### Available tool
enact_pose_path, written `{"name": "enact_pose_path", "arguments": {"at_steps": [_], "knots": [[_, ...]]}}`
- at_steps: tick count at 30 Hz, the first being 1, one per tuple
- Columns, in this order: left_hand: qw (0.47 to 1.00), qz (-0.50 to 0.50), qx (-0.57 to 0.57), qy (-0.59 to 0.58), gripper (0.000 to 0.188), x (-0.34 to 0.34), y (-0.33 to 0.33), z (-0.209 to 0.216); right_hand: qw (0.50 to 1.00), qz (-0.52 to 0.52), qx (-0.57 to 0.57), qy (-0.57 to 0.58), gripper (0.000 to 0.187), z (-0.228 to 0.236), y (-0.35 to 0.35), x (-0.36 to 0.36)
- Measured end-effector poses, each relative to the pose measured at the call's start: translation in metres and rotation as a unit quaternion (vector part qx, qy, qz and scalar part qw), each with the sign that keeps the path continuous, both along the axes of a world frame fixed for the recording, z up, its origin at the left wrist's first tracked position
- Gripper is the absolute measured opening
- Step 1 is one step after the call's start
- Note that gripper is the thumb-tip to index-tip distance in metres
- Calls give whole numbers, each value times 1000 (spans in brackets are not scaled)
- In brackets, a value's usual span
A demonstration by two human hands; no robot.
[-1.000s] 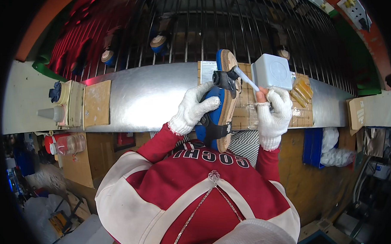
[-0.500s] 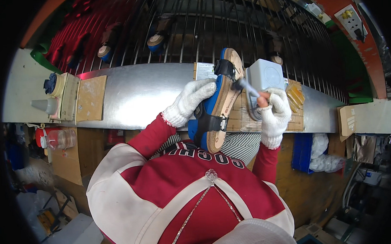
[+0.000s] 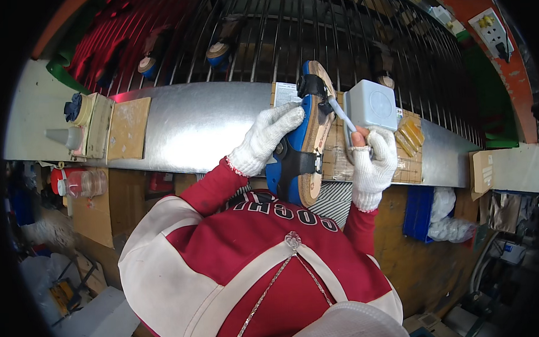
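A sandal (image 3: 323,134) with a cork-coloured sole edge and black straps stands on its side on a blue shoe last (image 3: 303,125). My left hand (image 3: 265,136), in a white knit glove, grips its left side with the thumb on the blue last. My right hand (image 3: 375,162), in a white glove with bare fingertips, is closed on the pale handle of a brush (image 3: 342,115). The brush's dark tip is at the sandal's inner side, close to the far strap, and partly hidden there.
Right of the sandal, a grey-white container (image 3: 371,105) stands on a cardboard sheet (image 3: 400,170), with amber pieces (image 3: 408,137) beside it. Beyond the metal bench (image 3: 185,124), more sandals (image 3: 218,53) lie on a rack of metal bars. A funnel-like grey cone (image 3: 65,138) is at left.
The brush has moved from the middle of the sandal toward its far strap, and its handle is steeper. My left hand keeps its hold; the whole view has shifted slightly.
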State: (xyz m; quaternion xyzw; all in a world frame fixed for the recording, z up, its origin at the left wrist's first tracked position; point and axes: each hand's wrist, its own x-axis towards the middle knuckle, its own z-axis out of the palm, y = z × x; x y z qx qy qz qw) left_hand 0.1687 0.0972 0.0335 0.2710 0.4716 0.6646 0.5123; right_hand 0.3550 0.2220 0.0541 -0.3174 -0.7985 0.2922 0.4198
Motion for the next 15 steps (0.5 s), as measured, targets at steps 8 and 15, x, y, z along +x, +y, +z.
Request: {"name": "enact_pose_path", "arguments": {"at_steps": [8,15], "knots": [[1000,-5,3,20,67,-5,2,0,984,-42,167,-39,17,6,6,-2],[999,11,-15,30,60,-10,8,-5,994,-5,102,-26,17,-13,0,6]]}}
